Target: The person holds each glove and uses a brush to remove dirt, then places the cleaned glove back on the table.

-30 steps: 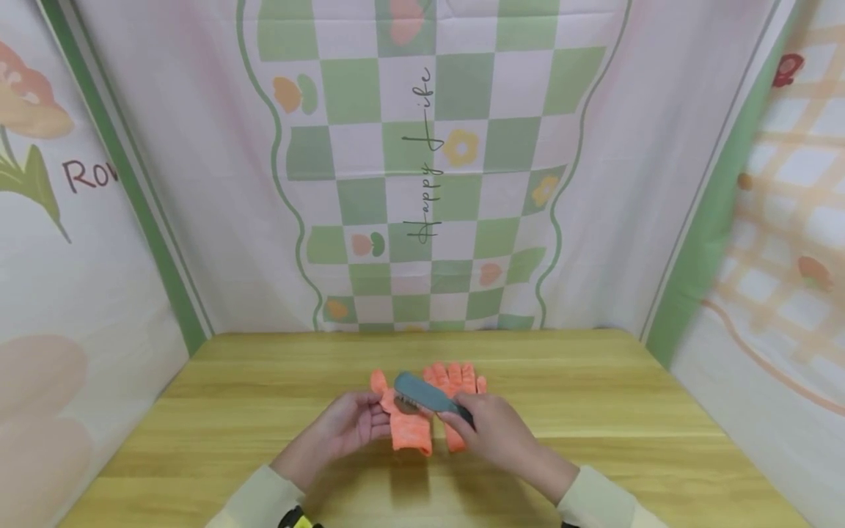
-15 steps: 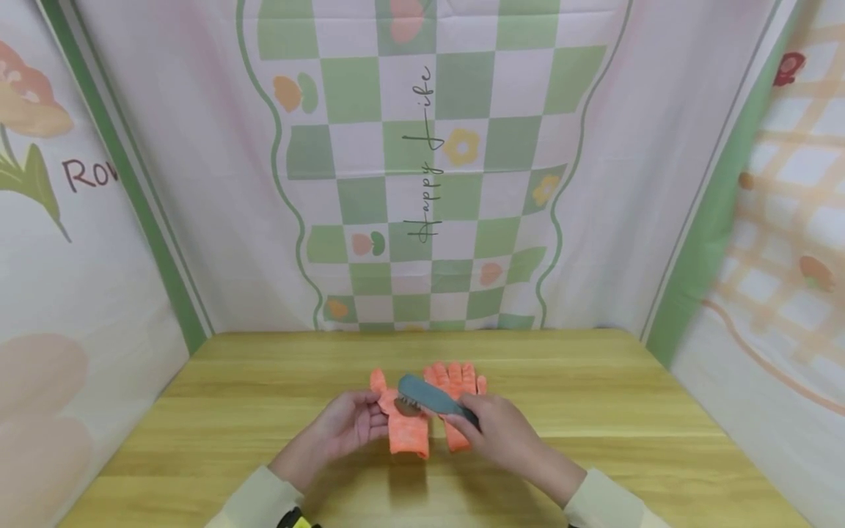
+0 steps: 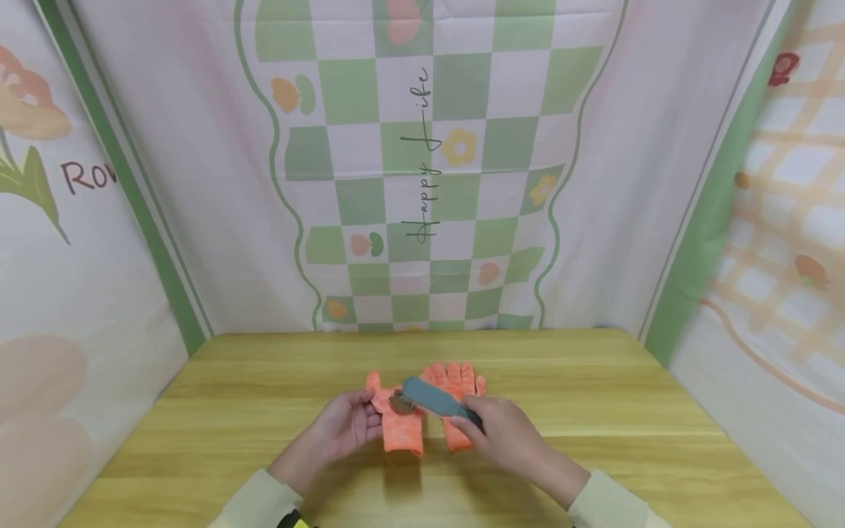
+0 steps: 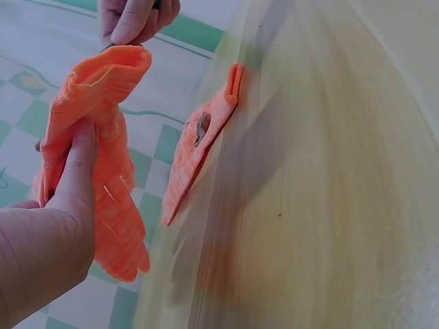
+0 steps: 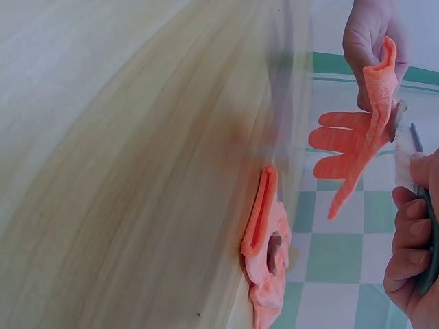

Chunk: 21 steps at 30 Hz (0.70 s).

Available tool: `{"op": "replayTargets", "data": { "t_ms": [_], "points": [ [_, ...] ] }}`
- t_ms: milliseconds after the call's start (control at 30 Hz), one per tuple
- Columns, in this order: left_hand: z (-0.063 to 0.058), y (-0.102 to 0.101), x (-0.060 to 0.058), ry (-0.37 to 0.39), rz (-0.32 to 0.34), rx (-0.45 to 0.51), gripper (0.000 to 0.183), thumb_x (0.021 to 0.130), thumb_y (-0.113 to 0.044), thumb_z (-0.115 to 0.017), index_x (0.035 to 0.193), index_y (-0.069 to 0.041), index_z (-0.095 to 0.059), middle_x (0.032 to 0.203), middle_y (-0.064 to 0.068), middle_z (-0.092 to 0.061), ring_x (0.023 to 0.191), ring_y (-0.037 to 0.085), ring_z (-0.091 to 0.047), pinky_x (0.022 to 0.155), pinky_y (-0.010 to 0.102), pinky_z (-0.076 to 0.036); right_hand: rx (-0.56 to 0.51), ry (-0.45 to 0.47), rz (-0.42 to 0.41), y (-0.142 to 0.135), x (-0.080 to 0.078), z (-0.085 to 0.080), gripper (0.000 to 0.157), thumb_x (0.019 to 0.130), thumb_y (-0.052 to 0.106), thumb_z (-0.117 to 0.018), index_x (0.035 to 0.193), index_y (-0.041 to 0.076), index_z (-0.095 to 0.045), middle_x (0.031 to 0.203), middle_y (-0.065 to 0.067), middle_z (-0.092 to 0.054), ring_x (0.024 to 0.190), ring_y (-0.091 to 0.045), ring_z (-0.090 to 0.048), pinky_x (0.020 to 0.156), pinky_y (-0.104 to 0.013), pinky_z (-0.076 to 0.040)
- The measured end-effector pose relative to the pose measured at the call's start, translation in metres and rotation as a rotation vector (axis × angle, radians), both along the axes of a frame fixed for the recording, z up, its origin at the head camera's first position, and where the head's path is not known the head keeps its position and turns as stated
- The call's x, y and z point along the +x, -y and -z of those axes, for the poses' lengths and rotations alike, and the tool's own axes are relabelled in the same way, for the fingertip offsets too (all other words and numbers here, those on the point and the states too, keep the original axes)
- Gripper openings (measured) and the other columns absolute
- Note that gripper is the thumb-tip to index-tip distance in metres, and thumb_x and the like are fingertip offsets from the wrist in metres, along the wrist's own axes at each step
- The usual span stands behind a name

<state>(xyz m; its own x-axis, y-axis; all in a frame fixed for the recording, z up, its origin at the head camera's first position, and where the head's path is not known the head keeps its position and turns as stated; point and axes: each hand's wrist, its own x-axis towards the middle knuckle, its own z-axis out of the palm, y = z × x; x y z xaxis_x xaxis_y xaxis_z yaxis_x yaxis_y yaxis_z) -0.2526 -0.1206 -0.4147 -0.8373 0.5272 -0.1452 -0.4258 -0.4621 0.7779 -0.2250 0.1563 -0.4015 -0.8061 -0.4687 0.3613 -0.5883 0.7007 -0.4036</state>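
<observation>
My left hand [image 3: 346, 425] pinches an orange knit glove [image 3: 403, 434] by its thumb side and holds it above the table, fingers hanging down in the left wrist view. A brown patch [image 3: 400, 402] marks the side of this glove turned to the brush. In my right hand [image 3: 505, 434] is a brush [image 3: 432, 396] with a teal back and dark handle, gripped by the handle. Its pale bristles [image 5: 405, 161] face the patch, their tips right by it. A second orange glove [image 3: 457, 438] lies on the table behind the brush, also bearing a brown patch [image 5: 274, 252].
The wood-grain table [image 3: 561, 367] reaches back to a curtain [image 3: 462, 198] with green and white checks. Printed fabric also hangs on the left and right sides. A shadow [image 3: 404, 477] falls on the table below the raised glove.
The brush has shifted a little to the right with my right hand. The raised glove has moved slightly left, and more of its brown patch shows beside the brush head.
</observation>
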Motion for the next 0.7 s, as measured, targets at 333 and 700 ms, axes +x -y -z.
{"op": "replayTargets", "data": {
  "t_ms": [333, 700],
  "points": [
    [0.0017, -0.0009, 0.0013, -0.001, 0.008, -0.024, 0.030, 0.106, -0.014, -0.030, 0.117, 0.008, -0.047, 0.103, 0.016, -0.068, 0.100, 0.026, -0.066, 0.095, 0.037, -0.050, 0.010, -0.010, -0.023, -0.0022, -0.0009, -0.0009, 0.028, 0.097, 0.031, -0.061, 0.075, 0.020, -0.049, 0.059, 0.012, -0.039, 0.049, -0.001, -0.035, 0.044, -0.019, -0.033],
    [0.0047, -0.0023, 0.0037, -0.030, 0.035, -0.043, 0.041, 0.106, -0.016, -0.036, 0.133, 0.013, -0.041, 0.117, 0.027, -0.062, 0.110, 0.035, -0.061, 0.100, 0.045, -0.045, -0.006, 0.053, -0.009, -0.0075, -0.0019, -0.0030, 0.027, 0.098, 0.031, -0.060, 0.075, 0.021, -0.050, 0.057, 0.011, -0.041, 0.047, -0.001, -0.035, 0.044, -0.019, -0.034]
  ]
}}
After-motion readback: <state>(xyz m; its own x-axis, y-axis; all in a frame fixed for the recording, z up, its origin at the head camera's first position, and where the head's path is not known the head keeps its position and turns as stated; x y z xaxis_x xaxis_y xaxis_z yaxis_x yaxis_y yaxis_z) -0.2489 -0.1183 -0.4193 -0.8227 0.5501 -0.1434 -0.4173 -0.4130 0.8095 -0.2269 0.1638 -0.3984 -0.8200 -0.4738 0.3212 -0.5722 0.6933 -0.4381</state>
